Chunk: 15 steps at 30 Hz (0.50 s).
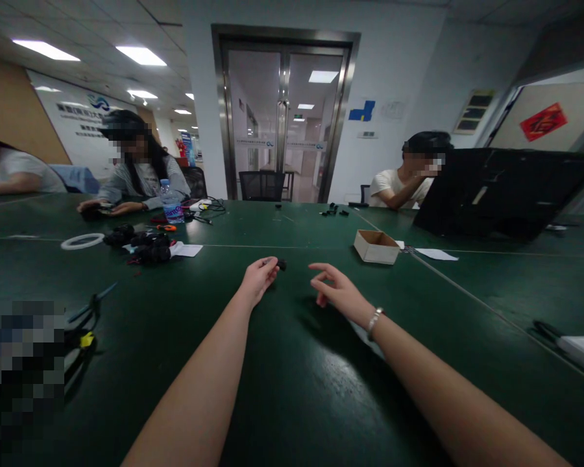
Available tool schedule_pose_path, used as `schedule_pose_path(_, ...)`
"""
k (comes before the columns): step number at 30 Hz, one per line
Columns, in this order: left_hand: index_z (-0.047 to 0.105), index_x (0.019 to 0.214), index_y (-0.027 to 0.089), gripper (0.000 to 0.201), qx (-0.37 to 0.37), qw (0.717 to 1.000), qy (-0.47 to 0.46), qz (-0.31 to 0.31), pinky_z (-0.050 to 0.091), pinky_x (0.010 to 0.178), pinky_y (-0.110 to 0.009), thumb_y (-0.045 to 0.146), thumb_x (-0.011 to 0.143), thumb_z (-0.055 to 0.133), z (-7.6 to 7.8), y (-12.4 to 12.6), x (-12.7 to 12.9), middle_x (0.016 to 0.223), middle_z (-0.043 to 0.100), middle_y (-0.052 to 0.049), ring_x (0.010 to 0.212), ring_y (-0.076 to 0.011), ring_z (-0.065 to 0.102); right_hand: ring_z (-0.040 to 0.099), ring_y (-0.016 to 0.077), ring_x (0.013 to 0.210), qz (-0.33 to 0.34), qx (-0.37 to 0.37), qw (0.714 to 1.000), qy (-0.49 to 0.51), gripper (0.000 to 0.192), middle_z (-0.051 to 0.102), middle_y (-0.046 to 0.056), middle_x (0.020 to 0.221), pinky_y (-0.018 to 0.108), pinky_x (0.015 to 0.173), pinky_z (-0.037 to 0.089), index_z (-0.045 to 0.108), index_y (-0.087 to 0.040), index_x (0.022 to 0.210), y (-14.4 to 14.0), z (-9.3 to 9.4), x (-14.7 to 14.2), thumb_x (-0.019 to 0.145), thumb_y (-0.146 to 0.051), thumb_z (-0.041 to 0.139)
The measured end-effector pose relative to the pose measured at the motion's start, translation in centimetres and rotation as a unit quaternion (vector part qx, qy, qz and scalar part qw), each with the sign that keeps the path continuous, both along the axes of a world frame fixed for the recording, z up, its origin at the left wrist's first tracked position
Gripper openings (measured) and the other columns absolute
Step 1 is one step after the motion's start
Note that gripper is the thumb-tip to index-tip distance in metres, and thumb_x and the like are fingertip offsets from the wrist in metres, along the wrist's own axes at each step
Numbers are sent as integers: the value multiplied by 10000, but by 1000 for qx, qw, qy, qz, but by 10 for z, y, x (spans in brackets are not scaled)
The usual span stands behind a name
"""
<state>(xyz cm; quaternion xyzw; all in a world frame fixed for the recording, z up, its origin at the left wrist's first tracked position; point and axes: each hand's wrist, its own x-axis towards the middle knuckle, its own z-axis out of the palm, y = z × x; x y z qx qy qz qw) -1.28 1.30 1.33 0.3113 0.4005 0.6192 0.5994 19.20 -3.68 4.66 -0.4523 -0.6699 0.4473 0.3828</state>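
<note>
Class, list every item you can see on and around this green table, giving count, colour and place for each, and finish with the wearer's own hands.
small part: one, black, at the left hand's fingertips
cardboard box: one, brown, open, centre right
water bottle: one, clear with a blue label, far left
ring: one, white, left
black parts pile: one heap, left of centre
paper sheet: one, white, right of the box
laptop: one, black, far right
table: one, dark green
other people: three, seated at the far side
left hand: pinching the small part
right hand: empty, fingers curled, bracelet at the wrist
</note>
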Motion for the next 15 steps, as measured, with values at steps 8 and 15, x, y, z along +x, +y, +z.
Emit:
schedule_pose_path(8, 677, 814, 110, 88, 31, 999, -8, 3, 483, 667, -183, 113, 740, 726, -6, 11, 4, 760, 640, -39, 663, -70, 583, 584, 96, 468, -3, -31, 982, 187, 223, 596, -27, 631, 179, 433, 482, 559, -151, 1029, 79, -50, -70, 829, -185, 651)
schedule_pose_path(15, 697, 923, 123, 196, 71, 994, 74, -34, 520, 783, -266, 137, 729, 725, -15, 15, 3, 888, 687, -86, 775, -123, 637, 626, 107, 556, 17, -57, 958, 279, 350, 640, 13, 711, 186, 519, 511, 598, -154, 1097, 72, -53, -45, 777, -208, 729)
